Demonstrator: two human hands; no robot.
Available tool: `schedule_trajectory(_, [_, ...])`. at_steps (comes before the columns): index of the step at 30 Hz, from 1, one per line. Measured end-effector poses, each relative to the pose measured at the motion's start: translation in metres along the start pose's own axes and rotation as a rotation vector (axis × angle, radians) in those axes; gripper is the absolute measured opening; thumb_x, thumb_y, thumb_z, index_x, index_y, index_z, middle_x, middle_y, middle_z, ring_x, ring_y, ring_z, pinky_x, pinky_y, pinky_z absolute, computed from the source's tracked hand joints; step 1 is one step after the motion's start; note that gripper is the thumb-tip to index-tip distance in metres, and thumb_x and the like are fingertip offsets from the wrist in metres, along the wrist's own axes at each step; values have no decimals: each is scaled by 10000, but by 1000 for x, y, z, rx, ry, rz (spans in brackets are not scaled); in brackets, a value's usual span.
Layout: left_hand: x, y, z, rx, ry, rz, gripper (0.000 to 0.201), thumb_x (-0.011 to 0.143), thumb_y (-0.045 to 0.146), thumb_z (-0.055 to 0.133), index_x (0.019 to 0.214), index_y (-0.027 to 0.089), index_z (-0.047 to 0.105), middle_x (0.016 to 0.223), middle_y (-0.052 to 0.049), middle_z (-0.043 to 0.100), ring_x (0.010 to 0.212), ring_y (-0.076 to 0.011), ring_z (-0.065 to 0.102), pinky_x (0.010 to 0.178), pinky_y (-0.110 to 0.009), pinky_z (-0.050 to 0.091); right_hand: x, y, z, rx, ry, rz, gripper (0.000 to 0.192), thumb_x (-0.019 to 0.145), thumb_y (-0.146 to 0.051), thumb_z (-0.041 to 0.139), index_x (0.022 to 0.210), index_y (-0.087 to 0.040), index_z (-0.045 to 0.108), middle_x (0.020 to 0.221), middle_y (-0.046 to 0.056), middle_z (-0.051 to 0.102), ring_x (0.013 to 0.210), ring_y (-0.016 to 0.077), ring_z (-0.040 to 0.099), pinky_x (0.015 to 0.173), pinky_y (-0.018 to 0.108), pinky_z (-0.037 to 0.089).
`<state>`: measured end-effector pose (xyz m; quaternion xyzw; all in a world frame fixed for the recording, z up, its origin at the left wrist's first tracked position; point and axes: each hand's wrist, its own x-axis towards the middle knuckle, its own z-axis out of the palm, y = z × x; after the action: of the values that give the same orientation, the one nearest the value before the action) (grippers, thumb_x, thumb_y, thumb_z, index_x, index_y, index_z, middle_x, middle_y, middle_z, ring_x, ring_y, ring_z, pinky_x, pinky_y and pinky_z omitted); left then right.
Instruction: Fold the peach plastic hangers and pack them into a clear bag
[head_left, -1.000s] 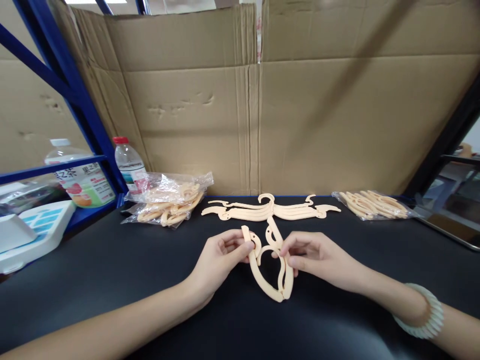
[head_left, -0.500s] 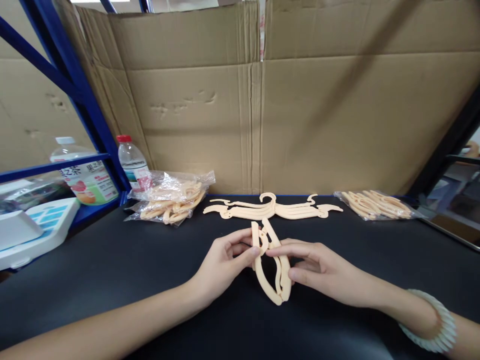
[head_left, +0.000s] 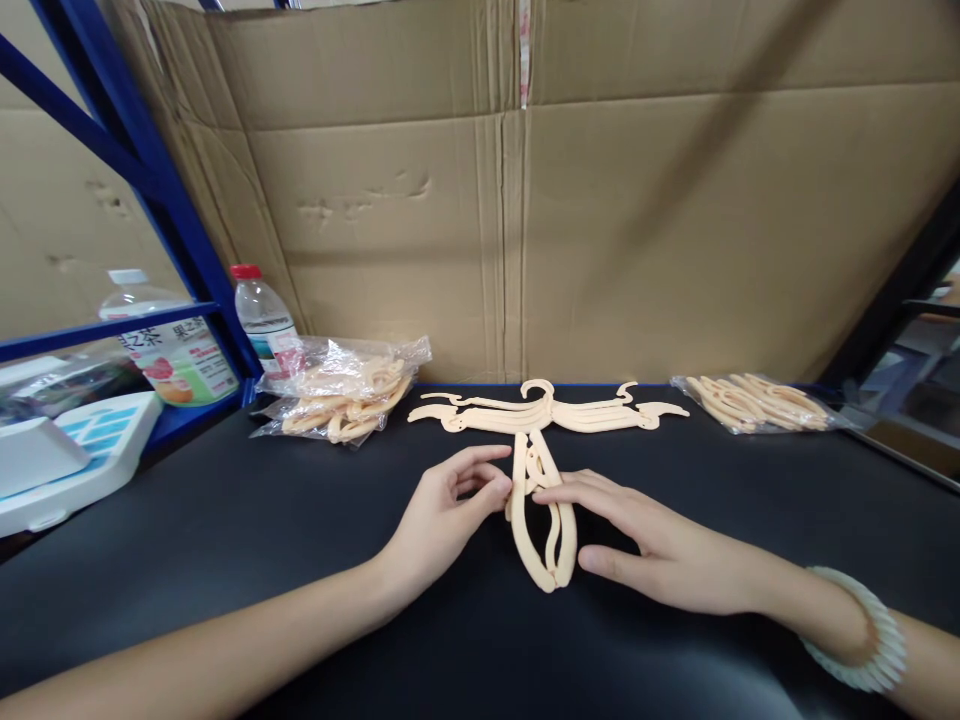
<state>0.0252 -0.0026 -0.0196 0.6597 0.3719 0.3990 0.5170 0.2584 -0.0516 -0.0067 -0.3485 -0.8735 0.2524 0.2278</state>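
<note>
**Hanger folded flat on table, both hands on it**

Hanger lies on the black table right in front of the person, its two arms folded down together into a narrow loop, hook end pointing away. Left hand sits at its left side w/ thumb and fingertips pinching the upper part near the joint. Right hand lies flat and open, fingers stretched over the folded arms, pressing rather than gripping. A pale bracelet is on that wrist.

Just beyond, touching or nearly touching the hook end, a small stack of spread hangers lies w/ arms out left and right. Judging from this, one piece looks close to folded; the spread stack looks not yet done.

Further back, left: a clear bag of hangers, approx. half full. Far right: another flat bag of hangers. Behind the left bag a water bottle w/ red cap, beside a blue rack. A cardboard wall closes the back.
</note>
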Motion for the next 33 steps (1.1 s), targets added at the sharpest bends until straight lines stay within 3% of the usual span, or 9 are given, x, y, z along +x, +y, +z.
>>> schedule_trajectory(6, [-2, -1, -4, 255, -107, 108, 391, 804, 219, 584, 1192, 202, 545, 1106, -74, 685, 1062, -225, 621, 982, -409, 461, -1, 15, 2, -232, 25, -13, 501, 959, -321, 457, 1444, -296, 329, 1419, 77, 458, 1342, 225, 364, 1102, 480, 335])
schedule_trajectory(10, [-6, 0, -4, 502, -134, 243, 407, 785, 164, 583, 1182, 252, 570, 1169, -39, 664, 1104, -235, 594, 1017, -427, 429, -1, 18, 3, -285, 60, -1, 534, 948, -342, 480, 1450, -279, 311, 1418, 90, 462, 1331, 242, 380, 1089, 493, 348])
schedule_trajectory(14, [-8, 0, -4, 638, -150, 272, 424, 787, 179, 596, 1204, 250, 567, 1210, -50, 629, 1127, -245, 570, 1011, -417, 429, -2, 19, 1, -289, 67, 11, 554, 939, -323, 503, 1450, -269, 295, 1416, 99, 458, 1307, 236, 404, 1075, 479, 363])
schedule_trajectory(24, [-7, -3, -8, 707, -146, 308, 379, 799, 194, 598, 1174, 240, 570, 1181, -49, 630, 1109, -242, 569, 989, -396, 440, -1, 14, -5, -291, 104, -31, 312, 930, -206, 494, 1233, -247, 558, 1063, 64, 644, 1026, 218, 558, 918, 410, 470])
schedule_trajectory(33, [-4, 0, -9, 742, -151, 286, 325, 818, 205, 586, 1143, 221, 568, 1149, -52, 631, 1092, -227, 575, 982, -387, 443, -2, 14, -7, -268, 56, -71, 393, 931, -217, 494, 1324, -238, 497, 1218, 78, 594, 1171, 206, 495, 1029, 395, 414])
